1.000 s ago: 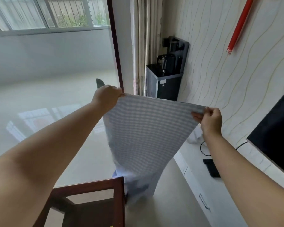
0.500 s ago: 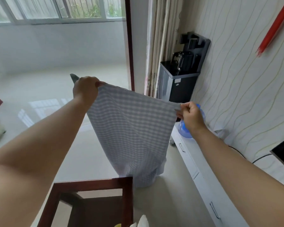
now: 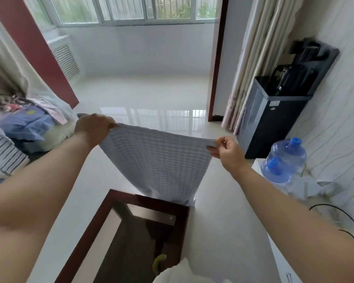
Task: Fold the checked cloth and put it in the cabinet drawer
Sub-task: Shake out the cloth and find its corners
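The blue-and-white checked cloth (image 3: 157, 162) hangs in the air in front of me, stretched flat between both hands. My left hand (image 3: 92, 127) grips its upper left corner. My right hand (image 3: 226, 150) pinches the upper right corner. The cloth's lower end drapes down to the far edge of the dark glass-topped table (image 3: 180, 231). The low white cabinet (image 3: 282, 260) runs along the right wall; no open drawer shows.
Two blue water jugs (image 3: 284, 162) stand on the cabinet's far end beside a black water dispenser (image 3: 274, 111). A black cable (image 3: 335, 211) trails on the cabinet top. A heap of clothes (image 3: 23, 127) lies at the left. Glossy floor lies beyond.
My view has swung left, bringing the clothes heap into sight and the dispenser to the right. Both hands keep their hold on the cloth's corners; the cloth has swung left with them.
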### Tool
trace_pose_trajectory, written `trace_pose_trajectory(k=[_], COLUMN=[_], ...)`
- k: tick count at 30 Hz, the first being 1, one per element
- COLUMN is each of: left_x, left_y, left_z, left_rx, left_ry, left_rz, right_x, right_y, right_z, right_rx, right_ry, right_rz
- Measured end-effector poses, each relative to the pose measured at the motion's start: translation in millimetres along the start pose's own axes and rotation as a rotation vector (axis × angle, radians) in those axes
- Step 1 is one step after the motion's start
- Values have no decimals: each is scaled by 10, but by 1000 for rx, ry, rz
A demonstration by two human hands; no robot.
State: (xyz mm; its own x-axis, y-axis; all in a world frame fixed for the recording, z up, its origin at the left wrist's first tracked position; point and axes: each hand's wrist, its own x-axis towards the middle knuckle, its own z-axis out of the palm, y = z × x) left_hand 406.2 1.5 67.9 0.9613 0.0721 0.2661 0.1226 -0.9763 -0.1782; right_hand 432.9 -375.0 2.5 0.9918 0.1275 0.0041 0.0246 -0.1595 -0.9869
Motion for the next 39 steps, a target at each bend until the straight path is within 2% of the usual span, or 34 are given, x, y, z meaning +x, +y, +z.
trace_pose_trajectory(k=[7, 11, 13, 18, 23, 27, 32, 39], left_x=[-1391, -2458, -2981, -4067, -4860, -5388, -5994, -6972], left_y=[-71, -37, -22, 75, 217, 299, 241, -62], left_z=[-436, -397, -333, -188, -117, -106, -135, -59], left_rx=[54, 122, 189, 182, 118, 100, 94, 73], left_ry=[-38, -210, -313, -487, -601, -692, -778, -907], left_rz=[-117, -235, -260, -409, -453, -488, -551, -714], right_x=[-769, -1499, -1842, -2556, -2996, -3333, -3789, -4650], right_y=[-170, -44, 43, 167, 425, 570, 651, 795], right_z=[51, 57, 107, 208, 372, 610, 952, 1614], right_rx=[-59, -244, -281, -419, -375, -457, -441, -559], right_ry=[-240, -441, -534, -793, -784, -819, -897, -1142], right_rz=[-59, -51, 11, 343, 587, 603, 661, 710])
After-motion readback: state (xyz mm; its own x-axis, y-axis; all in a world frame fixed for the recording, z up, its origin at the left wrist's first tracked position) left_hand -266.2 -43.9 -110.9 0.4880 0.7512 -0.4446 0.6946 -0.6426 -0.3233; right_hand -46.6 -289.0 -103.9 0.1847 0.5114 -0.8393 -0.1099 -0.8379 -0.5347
